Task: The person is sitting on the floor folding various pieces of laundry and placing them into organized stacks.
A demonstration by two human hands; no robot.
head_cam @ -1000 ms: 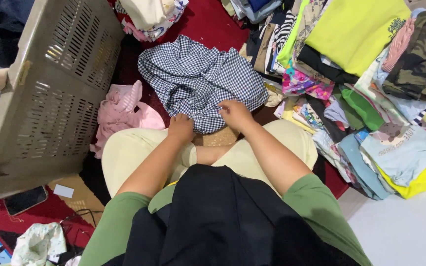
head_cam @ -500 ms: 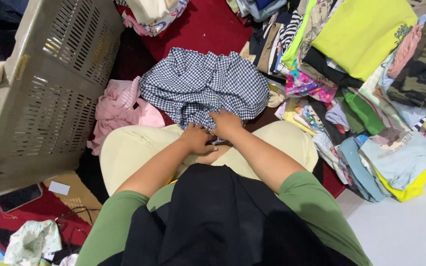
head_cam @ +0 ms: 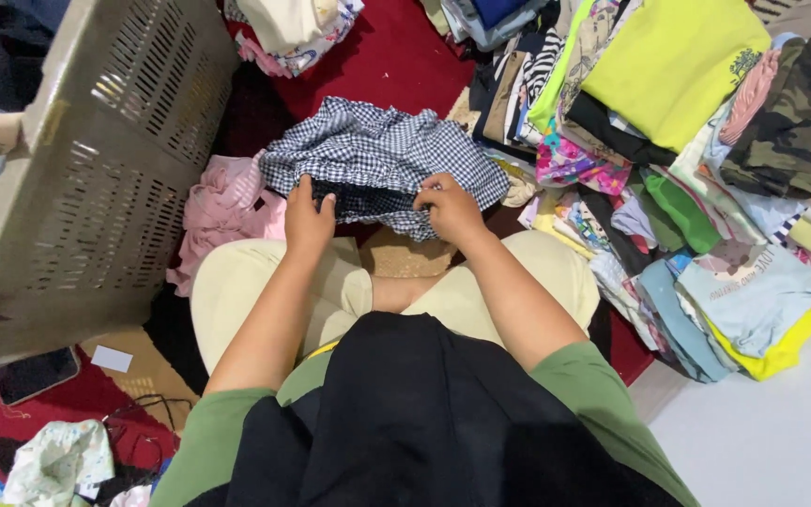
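Left hand [head_cam: 309, 219] and right hand [head_cam: 450, 207] grip checked garment [head_cam: 382, 150].

Red carpet [head_cam: 396, 66] bears clothing piles [head_cam: 668, 160], checked garment [head_cam: 387, 155], basket [head_cam: 86, 178].

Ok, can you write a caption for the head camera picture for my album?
Both hands, left hand and right hand, grip a checked garment beside a laundry basket.

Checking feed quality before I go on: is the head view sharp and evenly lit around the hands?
Head view: even indoor light, no glare; the left hand, right hand and checked garment are sharp; the tilted laundry basket bows at the frame's edge, a wide-lens effect.
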